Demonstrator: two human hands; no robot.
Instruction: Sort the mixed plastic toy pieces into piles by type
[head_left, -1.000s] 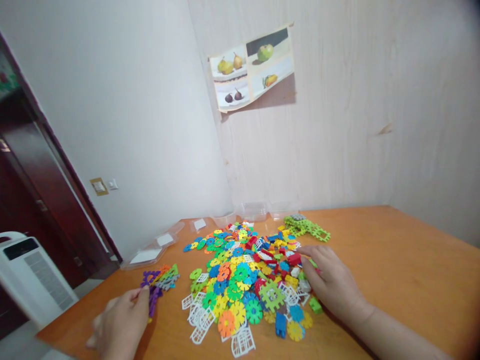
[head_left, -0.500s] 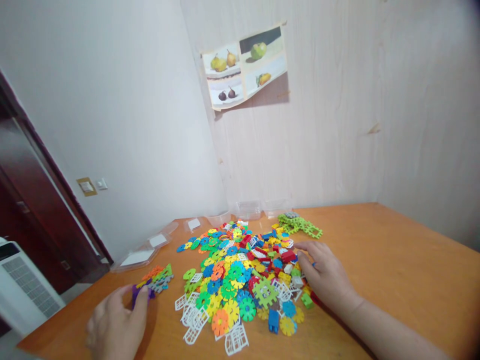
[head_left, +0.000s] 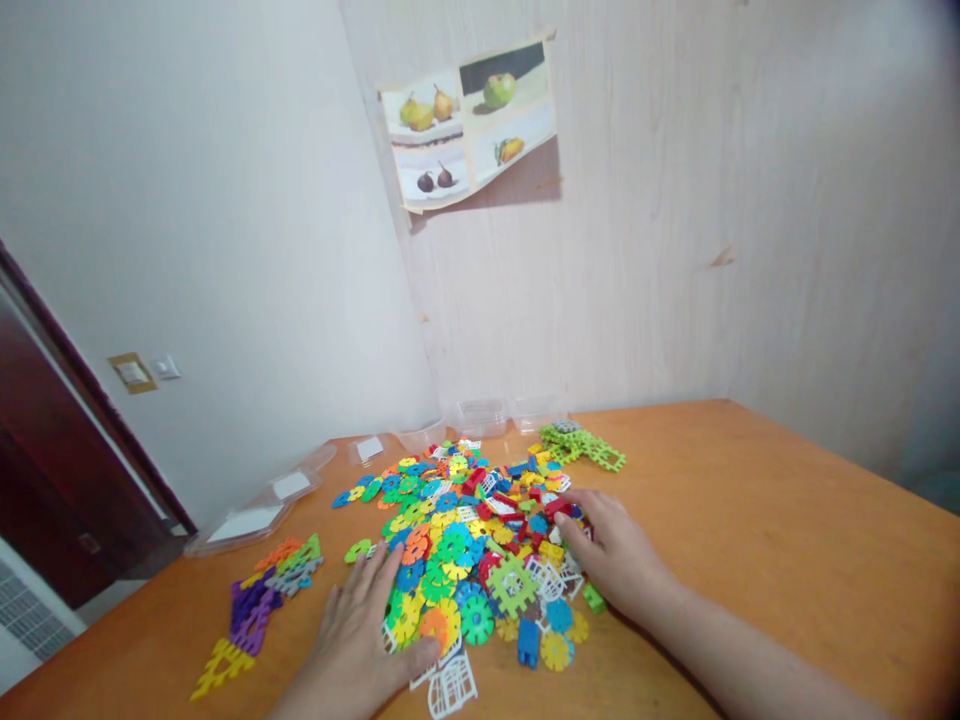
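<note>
A heap of plastic building pieces covers the middle of the table (head_left: 720, 520): notched discs (head_left: 453, 545) in green, yellow, blue and orange, red bricks (head_left: 474, 482), and white lattice pieces (head_left: 450, 686). My left hand (head_left: 364, 620) rests with fingers spread on the heap's left edge, its thumb by an orange disc (head_left: 436, 624). On the heap's right side lies my right hand (head_left: 611, 545), fingers stretched out, touching red bricks (head_left: 558, 508). A green square piece (head_left: 512, 585) and a blue brick (head_left: 528, 643) are between the hands.
Left of my left hand are interlocking pieces in purple (head_left: 253, 610), yellow (head_left: 223, 667), grey and orange. Green linked pieces (head_left: 592, 447) lie behind the heap. Clear plastic containers (head_left: 480, 418) and lids (head_left: 247, 524) line the wall side.
My left hand has moved right, from the purple pieces to the heap's left edge, leaving those pieces on the table. My right hand stays at the heap's right. The view has shifted slightly.
</note>
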